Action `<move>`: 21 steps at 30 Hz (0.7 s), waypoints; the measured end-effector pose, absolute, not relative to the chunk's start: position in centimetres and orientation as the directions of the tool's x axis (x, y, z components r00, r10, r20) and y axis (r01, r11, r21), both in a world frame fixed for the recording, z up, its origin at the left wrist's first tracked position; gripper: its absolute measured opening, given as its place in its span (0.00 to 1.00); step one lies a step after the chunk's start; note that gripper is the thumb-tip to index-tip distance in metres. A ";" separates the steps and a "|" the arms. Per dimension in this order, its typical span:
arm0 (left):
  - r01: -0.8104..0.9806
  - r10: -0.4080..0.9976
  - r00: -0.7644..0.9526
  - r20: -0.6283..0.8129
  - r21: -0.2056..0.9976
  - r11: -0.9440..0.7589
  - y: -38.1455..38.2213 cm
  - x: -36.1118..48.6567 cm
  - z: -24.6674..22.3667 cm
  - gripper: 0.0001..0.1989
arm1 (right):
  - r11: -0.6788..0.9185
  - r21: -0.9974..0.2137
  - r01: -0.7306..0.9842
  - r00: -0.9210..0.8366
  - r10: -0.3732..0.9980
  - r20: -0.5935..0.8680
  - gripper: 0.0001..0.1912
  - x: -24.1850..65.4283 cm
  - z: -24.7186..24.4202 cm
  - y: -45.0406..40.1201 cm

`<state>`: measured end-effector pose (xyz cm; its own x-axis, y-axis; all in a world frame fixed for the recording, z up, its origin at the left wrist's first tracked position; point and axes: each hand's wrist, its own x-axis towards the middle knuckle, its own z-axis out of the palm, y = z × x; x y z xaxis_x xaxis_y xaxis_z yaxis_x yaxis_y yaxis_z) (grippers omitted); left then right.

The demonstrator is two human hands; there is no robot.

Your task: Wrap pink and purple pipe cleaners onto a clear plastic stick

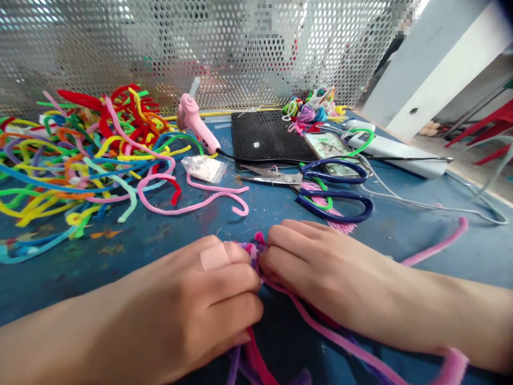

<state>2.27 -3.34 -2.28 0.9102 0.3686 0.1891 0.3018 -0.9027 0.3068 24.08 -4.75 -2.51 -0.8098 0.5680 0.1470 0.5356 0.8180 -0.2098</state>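
Between my two hands is a bunch of pipe cleaners [255,251] in pink, purple and magenta, mostly covered by the fingers. My left hand [216,299], with a plaster on one finger, is closed around the bunch from the left. From the right, my right hand [306,262] pinches the same bunch, its fingertips hidden. A long pink pipe cleaner [332,338] trails to the lower right, and magenta and purple ends hang below the left hand. Just beyond the hands lie blue-handled scissors [300,184], blades partly apart, pointing left.
A heap of coloured pipe cleaners [100,144] covers the left. Behind are a pink glue gun [198,123], a small plastic bag [205,169], a black mat [264,136], a phone [331,149], a white power strip [404,152] with cables, and a perforated metal panel [200,48].
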 end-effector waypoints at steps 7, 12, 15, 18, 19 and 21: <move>0.135 0.182 0.981 0.070 0.429 -0.893 -1.8 1.0 -2.1 0.12 | 0.814 -0.222 0.537 -0.805 0.573 0.152 0.12 24.2 -2.8 -4.7; 0.188 0.239 0.970 0.043 0.488 -0.852 -1.9 1.3 -1.9 0.12 | 0.817 -0.223 0.532 -0.810 0.568 0.145 0.13 24.3 -2.9 -4.6; 0.216 0.262 0.965 0.014 0.522 -0.825 -2.5 1.7 -1.4 0.13 | 0.817 -0.222 0.533 -0.811 0.568 0.140 0.13 24.3 -2.8 -4.6; 0.222 0.257 0.966 -0.011 0.538 -0.813 -3.1 1.8 -1.2 0.15 | 0.813 -0.219 0.540 -0.810 0.572 0.128 0.12 24.2 -2.8 -4.7; 0.205 0.248 0.969 0.006 0.540 -0.816 -3.3 1.7 -1.3 0.15 | 0.811 -0.216 0.544 -0.807 0.576 0.128 0.12 24.2 -2.8 -4.7; 0.155 0.238 0.967 0.087 0.540 -0.827 -3.9 1.7 -1.8 0.14 | 0.805 -0.209 0.555 -0.800 0.585 0.134 0.12 24.2 -2.7 -4.7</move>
